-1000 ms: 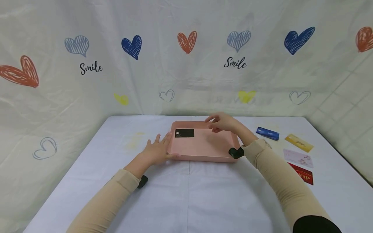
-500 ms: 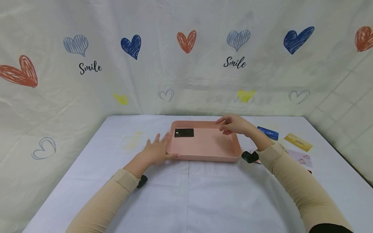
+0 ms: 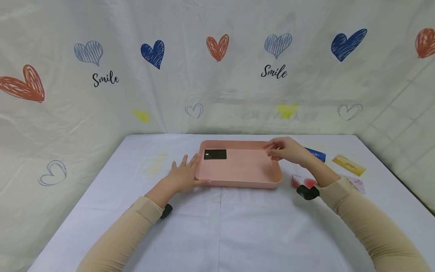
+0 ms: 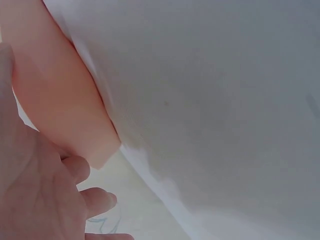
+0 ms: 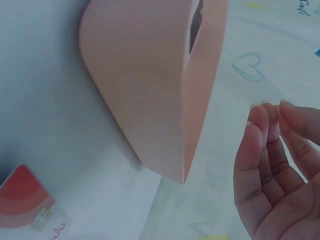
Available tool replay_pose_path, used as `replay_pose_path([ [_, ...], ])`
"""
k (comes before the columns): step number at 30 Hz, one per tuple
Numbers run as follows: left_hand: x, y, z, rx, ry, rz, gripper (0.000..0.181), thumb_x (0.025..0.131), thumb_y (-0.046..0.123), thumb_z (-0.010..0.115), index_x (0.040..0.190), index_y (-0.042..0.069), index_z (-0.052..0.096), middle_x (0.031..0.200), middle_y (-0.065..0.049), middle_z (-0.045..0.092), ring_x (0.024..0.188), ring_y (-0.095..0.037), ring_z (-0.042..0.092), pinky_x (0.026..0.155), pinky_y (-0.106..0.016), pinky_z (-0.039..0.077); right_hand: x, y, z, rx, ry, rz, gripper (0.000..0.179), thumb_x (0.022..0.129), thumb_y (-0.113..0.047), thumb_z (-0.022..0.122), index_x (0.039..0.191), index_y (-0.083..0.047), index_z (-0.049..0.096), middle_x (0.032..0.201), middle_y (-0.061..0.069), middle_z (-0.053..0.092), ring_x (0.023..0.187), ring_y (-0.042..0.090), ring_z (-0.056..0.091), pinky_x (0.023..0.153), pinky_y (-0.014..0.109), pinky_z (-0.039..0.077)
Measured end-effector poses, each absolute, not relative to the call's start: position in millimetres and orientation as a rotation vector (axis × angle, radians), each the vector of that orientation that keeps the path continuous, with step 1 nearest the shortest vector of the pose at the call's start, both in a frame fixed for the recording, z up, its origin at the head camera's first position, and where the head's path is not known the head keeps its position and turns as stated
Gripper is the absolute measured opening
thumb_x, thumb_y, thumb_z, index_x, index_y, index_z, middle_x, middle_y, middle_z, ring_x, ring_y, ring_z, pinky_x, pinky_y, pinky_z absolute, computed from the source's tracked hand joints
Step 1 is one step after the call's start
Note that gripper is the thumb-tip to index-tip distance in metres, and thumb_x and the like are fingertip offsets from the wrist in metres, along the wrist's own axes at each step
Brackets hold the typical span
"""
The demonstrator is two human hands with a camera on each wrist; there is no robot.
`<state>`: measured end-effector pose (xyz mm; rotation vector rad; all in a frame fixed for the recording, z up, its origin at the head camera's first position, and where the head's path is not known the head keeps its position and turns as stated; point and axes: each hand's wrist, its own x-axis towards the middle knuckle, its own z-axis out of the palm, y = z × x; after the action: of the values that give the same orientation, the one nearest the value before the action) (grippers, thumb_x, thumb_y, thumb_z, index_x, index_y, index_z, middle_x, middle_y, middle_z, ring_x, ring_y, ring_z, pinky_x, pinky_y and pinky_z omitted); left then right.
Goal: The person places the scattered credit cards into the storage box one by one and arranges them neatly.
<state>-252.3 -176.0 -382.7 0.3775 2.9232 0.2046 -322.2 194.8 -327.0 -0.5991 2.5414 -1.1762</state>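
Observation:
A shallow pink tray (image 3: 244, 172) sits on the white-covered table, with a black bank card (image 3: 215, 154) lying flat inside near its back left corner. At the tray's left side rests my left hand (image 3: 181, 176), fingers spread and thumb along the front rim; the left wrist view shows the tray's outer wall (image 4: 60, 95) against this hand. My right hand (image 3: 285, 150) hovers over the tray's back right corner. In the right wrist view, its fingers (image 5: 248, 150) bend loosely toward the thumb, with nothing between them.
Right of the tray lie a blue card (image 3: 316, 154), a gold card (image 3: 349, 165), a pale floral card (image 3: 357, 184) and a pink-and-red card (image 3: 298, 180), partly covered by my right arm. Behind the table hangs a heart-printed curtain (image 3: 238, 87).
My right hand has drawn back rightward from over the tray to its right edge. Its forearm now covers the red VIP card, and the pink-and-red card has come into sight. The left hand stays put.

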Motion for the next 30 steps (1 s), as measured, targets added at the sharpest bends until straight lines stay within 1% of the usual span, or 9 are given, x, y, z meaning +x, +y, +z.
replay_pose_path([
  [2, -253, -175, -384, 0.377, 2.924, 0.195, 0.110, 0.094, 0.074, 0.052, 0.165, 0.007, 0.003, 0.172, -0.007, 0.008, 0.155, -0.042, 0.005, 0.116, -0.072, 0.010, -318, 199, -326, -0.611, 2.538, -1.181, 0.034, 0.103, -0.011, 0.062, 0.132, 0.007, 0.062, 0.104, 0.022, 0.069, 0.093, 0.033, 0.068, 0.084, 0.040, 0.059],
  [4, -254, -174, -384, 0.373, 2.924, 0.194, 0.109, 0.094, 0.074, 0.052, 0.165, 0.007, 0.003, 0.172, -0.007, 0.008, 0.155, -0.042, 0.005, 0.116, -0.072, 0.010, -314, 203, -326, -0.627, 2.543, -1.175, 0.035, 0.103, -0.012, 0.063, 0.133, 0.006, 0.062, 0.105, 0.021, 0.070, 0.093, 0.033, 0.068, 0.084, 0.040, 0.059],
  [9, -253, -172, -384, 0.362, 2.915, 0.201, 0.110, 0.094, 0.073, 0.053, 0.165, 0.007, 0.003, 0.172, -0.007, 0.007, 0.155, -0.041, 0.003, 0.116, -0.072, 0.009, -305, 216, -327, -0.641, 2.569, -1.150, 0.036, 0.102, -0.011, 0.063, 0.133, 0.006, 0.061, 0.104, 0.016, 0.071, 0.091, 0.031, 0.068, 0.081, 0.035, 0.059],
  [15, -253, -172, -385, 0.348, 2.909, 0.198, 0.110, 0.093, 0.074, 0.053, 0.165, 0.008, 0.002, 0.172, -0.006, 0.005, 0.155, -0.041, 0.002, 0.116, -0.072, 0.009, -298, 236, -329, -0.615, 2.606, -1.110, 0.035, 0.102, -0.012, 0.064, 0.132, 0.006, 0.061, 0.100, 0.007, 0.071, 0.087, 0.026, 0.068, 0.078, 0.034, 0.060],
  [19, -253, -173, -385, 0.344, 2.911, 0.198, 0.110, 0.093, 0.075, 0.052, 0.165, 0.009, 0.002, 0.172, -0.005, 0.004, 0.156, -0.040, 0.002, 0.116, -0.071, 0.009, -293, 245, -331, -0.601, 2.624, -1.102, 0.035, 0.102, -0.012, 0.065, 0.131, 0.006, 0.062, 0.100, 0.006, 0.071, 0.087, 0.026, 0.068, 0.078, 0.032, 0.059],
  [24, -252, -173, -385, 0.341, 2.909, 0.195, 0.110, 0.093, 0.075, 0.052, 0.166, 0.010, 0.000, 0.172, -0.004, 0.003, 0.156, -0.040, 0.001, 0.117, -0.071, 0.008, -287, 255, -333, -0.616, 2.636, -1.091, 0.034, 0.101, -0.013, 0.066, 0.130, 0.005, 0.063, 0.101, 0.013, 0.071, 0.087, 0.031, 0.069, 0.077, 0.027, 0.058],
  [26, -252, -173, -385, 0.342, 2.911, 0.199, 0.110, 0.093, 0.075, 0.052, 0.166, 0.010, 0.000, 0.172, -0.004, 0.003, 0.156, -0.040, 0.001, 0.117, -0.071, 0.009, -284, 260, -334, -0.621, 2.634, -1.076, 0.035, 0.101, -0.014, 0.067, 0.130, 0.005, 0.063, 0.103, 0.016, 0.069, 0.088, 0.032, 0.068, 0.079, 0.029, 0.058],
  [30, -252, -172, -385, 0.347, 2.913, 0.202, 0.110, 0.093, 0.075, 0.052, 0.165, 0.010, 0.000, 0.172, -0.004, 0.004, 0.156, -0.040, 0.002, 0.117, -0.071, 0.009, -282, 273, -339, -0.616, 2.594, -1.079, 0.037, 0.102, -0.013, 0.063, 0.134, 0.005, 0.060, 0.107, 0.016, 0.067, 0.092, 0.031, 0.068, 0.083, 0.033, 0.059],
])
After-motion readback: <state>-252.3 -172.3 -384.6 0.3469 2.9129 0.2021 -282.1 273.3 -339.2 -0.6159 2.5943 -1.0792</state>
